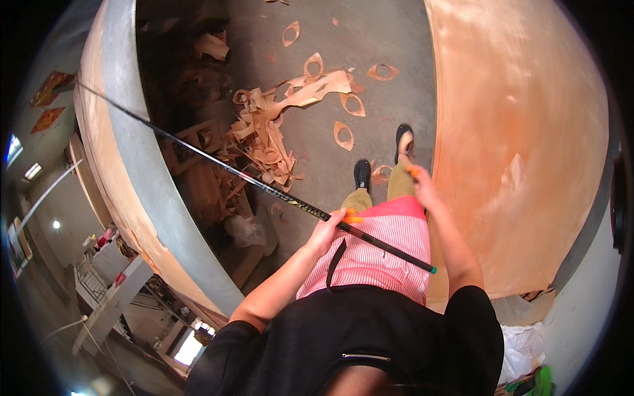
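A long, thin black pole [264, 188] with a green end cap runs from my lap up to the far left, across the work table there. My left hand [327, 231] is closed round its thick end, in front of my pink striped apron [380, 254]. Orange coverings show on the fingers. Beside the left edge of a large stack of thin wood veneer sheets [515, 132], my right hand [422, 185] is closed, with orange on its fingers too. Whatever it may hold is too small to make out.
Torn veneer scraps [267, 142] are heaped on the grey floor [389, 33], with several eye-shaped cut-outs [343, 135] near my feet. To the left stands a long curved-looking table edge [158, 178]. A white plastic bag [522, 350] lies at lower right.
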`<state>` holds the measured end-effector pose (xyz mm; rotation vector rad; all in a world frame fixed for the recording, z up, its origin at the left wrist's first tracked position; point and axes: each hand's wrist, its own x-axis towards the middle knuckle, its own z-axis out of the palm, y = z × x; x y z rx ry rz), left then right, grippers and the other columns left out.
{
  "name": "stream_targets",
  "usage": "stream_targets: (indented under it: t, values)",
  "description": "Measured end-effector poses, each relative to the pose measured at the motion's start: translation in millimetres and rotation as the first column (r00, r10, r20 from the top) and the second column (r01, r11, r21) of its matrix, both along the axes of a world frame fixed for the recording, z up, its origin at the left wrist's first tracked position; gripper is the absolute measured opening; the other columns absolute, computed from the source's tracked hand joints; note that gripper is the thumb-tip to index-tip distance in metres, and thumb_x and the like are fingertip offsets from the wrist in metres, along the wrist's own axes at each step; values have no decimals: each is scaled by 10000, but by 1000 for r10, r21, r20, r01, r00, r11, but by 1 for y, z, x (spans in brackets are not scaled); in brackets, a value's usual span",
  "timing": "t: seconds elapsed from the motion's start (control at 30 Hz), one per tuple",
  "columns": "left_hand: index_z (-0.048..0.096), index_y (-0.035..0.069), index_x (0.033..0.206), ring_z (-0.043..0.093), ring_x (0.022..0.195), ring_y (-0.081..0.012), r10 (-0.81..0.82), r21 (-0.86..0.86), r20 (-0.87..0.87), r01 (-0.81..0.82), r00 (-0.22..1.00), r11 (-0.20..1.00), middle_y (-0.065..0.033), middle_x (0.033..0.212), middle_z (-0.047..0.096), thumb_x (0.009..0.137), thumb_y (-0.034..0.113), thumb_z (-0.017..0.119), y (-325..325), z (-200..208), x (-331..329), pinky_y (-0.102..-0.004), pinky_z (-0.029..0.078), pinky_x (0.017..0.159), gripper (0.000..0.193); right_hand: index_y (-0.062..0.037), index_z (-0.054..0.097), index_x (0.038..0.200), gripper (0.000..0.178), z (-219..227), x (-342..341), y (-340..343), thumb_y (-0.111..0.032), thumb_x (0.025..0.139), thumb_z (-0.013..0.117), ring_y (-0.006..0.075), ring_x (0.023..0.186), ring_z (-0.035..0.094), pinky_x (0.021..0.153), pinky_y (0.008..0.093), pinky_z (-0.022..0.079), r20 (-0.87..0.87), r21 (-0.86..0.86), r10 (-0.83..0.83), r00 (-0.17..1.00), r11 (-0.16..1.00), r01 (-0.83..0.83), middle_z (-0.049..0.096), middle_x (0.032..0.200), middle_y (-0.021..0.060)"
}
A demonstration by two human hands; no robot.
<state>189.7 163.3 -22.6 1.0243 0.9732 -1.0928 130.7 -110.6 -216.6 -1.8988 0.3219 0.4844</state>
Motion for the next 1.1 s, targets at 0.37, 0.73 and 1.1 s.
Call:
stream_targets:
  t: [0.37, 0.73, 1.1]
  values:
    - [444, -31, 1123, 580, 880, -194, -42, -164, 192, 75, 980, 984, -169, 1019, 583, 897, 276, 413, 29, 17, -26, -299, 459, 800, 383, -35, 511, 1069, 248, 49, -3, 46, -58, 828, 454, 183, 840, 560, 725, 287, 448, -154, -71, 158, 975, 983, -170, 577, 934, 68]
    - [527, -18, 1034, 612, 764, -171, 104, -199, 193, -65, 976, 978, -142, 932, 623, 864, 284, 448, 56, 16, -62, -275, 499, 666, 355, -30, 517, 1010, 169, 170, -132, 100, -81, 881, 420, 79, 601, 501, 542, 214, 421, -455, 220, -215, 864, 913, 343, 539, 720, 11]
    - [535, 37, 1019, 592, 813, -146, -39, -80, 488, 88, 872, 993, -76, 909, 623, 836, 410, 491, 118, 39, -145, -259, 447, 686, 418, -58, 556, 1005, 226, 235, -188, 177, -193, 901, 409, 65, 472, 446, 441, 198, 380, -510, 378, 62, 858, 912, 159, 502, 626, -8]
